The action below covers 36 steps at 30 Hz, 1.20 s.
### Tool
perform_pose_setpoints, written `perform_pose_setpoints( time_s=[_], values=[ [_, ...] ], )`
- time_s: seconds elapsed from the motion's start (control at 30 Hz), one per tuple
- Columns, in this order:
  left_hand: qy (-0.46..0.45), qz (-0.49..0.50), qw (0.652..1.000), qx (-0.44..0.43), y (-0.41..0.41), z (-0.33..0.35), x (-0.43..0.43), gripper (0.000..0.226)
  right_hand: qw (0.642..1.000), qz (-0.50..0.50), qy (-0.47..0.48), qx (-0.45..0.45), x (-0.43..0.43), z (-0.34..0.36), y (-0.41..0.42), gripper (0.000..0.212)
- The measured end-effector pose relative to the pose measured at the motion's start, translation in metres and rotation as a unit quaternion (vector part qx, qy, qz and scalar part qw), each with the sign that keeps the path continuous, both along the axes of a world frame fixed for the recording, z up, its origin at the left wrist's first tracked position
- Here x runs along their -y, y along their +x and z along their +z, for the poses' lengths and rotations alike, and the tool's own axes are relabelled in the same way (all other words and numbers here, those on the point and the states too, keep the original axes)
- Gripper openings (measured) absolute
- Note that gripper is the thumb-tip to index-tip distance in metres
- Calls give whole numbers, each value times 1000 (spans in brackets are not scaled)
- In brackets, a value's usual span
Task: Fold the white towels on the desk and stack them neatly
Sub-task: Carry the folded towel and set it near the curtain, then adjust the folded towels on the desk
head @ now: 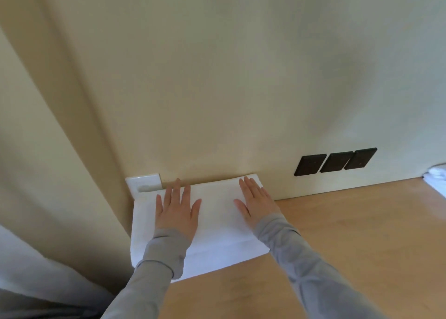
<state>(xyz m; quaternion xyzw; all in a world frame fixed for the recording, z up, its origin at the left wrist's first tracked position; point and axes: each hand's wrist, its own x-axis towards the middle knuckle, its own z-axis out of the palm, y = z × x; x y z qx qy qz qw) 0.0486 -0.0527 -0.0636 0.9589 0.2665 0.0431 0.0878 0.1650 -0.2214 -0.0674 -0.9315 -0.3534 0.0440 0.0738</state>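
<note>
Soft matt white cloth towel (212, 224), smooth light wood-grain desk (350, 234), matt cream wall (217, 77), grey knit sleeves (301, 258)

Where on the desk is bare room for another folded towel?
The wooden desk is bare between the folded towel and the white towels at the right edge, below the black wall panels. The far left corner is crowded: the left hand and right hand lie flat on the folded towel there.

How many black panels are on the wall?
3, side by side low on the wall, right of the folded towel: left panel, middle panel, right panel. None seems hidden.
</note>
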Motion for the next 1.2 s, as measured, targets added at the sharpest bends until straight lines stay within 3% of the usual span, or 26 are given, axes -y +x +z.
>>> perform_pose_setpoints(
  time_s=[0.07, 0.47, 0.83, 1.2],
  values=[
    [19, -32, 999, 22, 8, 13, 14, 57, 1000, -7, 19, 21, 12, 13, -3, 59],
    [96, -187, 978, 6, 61, 81, 160, 54, 990, -87, 69, 91, 147, 95, 8, 57],
    [90, -284, 951, 86, 90, 135, 382, 52, 967, -209, 40, 141, 388, 147, 3, 55],
    [75, -404, 902, 135, 116, 156, 589, 53, 931, -312, 38, 188, 604, 164, -32, 51]
  ],
)
